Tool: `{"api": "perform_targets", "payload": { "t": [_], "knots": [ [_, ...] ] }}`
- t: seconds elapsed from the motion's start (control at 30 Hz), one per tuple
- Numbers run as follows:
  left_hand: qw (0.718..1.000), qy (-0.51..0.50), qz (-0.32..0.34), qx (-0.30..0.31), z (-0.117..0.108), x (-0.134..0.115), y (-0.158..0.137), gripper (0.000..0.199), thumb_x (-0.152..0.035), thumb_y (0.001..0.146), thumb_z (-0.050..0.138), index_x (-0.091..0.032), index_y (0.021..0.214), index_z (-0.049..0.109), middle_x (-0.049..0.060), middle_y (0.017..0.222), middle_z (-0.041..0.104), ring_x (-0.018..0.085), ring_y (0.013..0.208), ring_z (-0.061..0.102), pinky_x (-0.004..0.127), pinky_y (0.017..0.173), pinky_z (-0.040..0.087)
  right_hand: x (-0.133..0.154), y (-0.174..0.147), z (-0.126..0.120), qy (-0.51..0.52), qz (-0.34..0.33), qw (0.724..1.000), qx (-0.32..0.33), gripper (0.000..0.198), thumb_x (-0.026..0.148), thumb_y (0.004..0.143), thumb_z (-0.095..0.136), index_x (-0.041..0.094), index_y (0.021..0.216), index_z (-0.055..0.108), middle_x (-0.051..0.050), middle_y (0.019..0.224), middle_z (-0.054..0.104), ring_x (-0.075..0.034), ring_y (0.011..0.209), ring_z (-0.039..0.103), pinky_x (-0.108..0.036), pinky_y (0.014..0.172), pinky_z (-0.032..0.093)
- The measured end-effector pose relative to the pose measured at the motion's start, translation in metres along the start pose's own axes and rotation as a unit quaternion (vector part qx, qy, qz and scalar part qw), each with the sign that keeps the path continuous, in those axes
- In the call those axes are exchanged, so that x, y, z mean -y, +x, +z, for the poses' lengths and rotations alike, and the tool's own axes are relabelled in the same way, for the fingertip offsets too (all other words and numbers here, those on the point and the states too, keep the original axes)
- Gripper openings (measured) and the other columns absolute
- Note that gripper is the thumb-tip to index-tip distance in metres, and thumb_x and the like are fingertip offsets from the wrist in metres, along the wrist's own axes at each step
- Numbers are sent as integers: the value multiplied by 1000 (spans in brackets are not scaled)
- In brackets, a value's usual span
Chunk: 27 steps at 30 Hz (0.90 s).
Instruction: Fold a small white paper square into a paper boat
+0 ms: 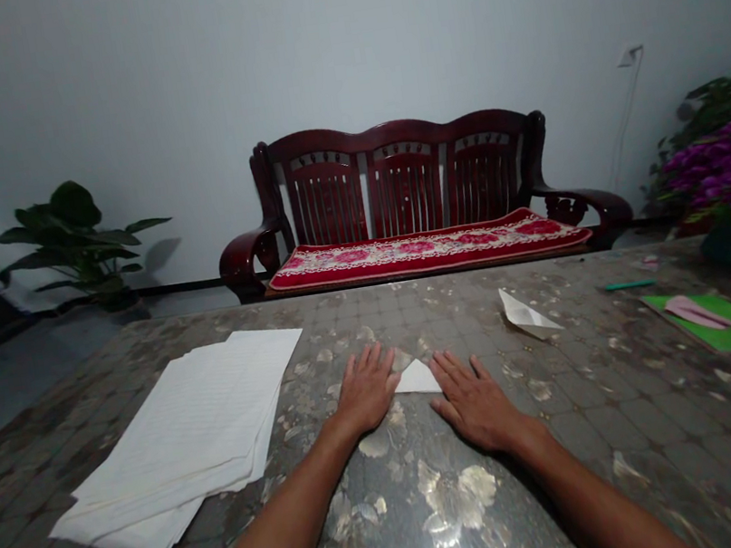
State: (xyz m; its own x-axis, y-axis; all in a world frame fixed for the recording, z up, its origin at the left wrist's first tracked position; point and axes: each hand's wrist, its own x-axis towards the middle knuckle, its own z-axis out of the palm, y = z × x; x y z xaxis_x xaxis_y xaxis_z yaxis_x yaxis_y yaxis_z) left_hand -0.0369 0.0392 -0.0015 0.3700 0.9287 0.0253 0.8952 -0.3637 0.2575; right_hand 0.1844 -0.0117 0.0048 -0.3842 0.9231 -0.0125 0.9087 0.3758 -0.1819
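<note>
A small folded piece of white paper [418,378], roughly triangular with its point away from me, lies on the patterned table. My left hand [367,388] rests flat at its left edge, palm down with fingers stretched out. On the opposite side my right hand [477,399] lies flat too, its fingers spread and the fingertips at the paper's right edge. The paper's two side corners are partly hidden under or behind the hands. Farther off to the right sits a folded paper boat [528,315].
A loose stack of lined white sheets [188,420] covers the table's left part. At the right are a green pen [629,284], a green sheet [704,331] with pink paper [696,312] on it, and purple flowers [729,160]. Beyond the table stands a wooden bench [396,136].
</note>
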Motion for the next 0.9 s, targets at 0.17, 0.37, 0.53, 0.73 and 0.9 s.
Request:
{"api": "perform_targets", "payload": {
  "t": [0.17,0.37,0.53,0.73,0.9],
  "knots": [
    [966,-222,-40,-130,8,27,-1,52,-20,94,37,-15,146,45,11,152,47,20,141,42,39,119,31,-11,3,-1,80,22,996,-21,62,47,101,30,16,155,32,-12,160,28,-27,150,24,-56,121,16],
    [917,-333,-63,-211,4,24,-8,39,-31,94,43,-17,125,63,9,125,67,22,119,60,39,108,44,-20,8,4,143,37,986,-75,70,38,87,57,18,151,39,-12,154,42,-29,145,35,-54,121,17],
    [951,-278,12,-133,-2,8,-16,52,-31,82,65,-20,133,58,9,132,62,25,122,57,39,107,42,-20,9,9,162,37,979,-115,75,29,75,63,18,148,45,-12,148,51,-30,140,42,-53,119,21],
    [973,-217,27,-80,-8,-4,-18,64,-29,72,77,-22,133,59,7,120,70,28,113,60,39,100,44,-19,12,9,197,26,966,-166,59,26,77,60,21,136,58,-9,129,66,-28,122,55,-44,107,39],
    [954,-282,-23,-102,-4,-8,-12,43,-23,77,70,-21,120,68,3,97,73,22,96,65,32,88,47,-18,16,10,230,56,957,-169,51,29,80,59,19,130,64,-8,105,72,-26,103,62,-41,97,46]
  ]
}}
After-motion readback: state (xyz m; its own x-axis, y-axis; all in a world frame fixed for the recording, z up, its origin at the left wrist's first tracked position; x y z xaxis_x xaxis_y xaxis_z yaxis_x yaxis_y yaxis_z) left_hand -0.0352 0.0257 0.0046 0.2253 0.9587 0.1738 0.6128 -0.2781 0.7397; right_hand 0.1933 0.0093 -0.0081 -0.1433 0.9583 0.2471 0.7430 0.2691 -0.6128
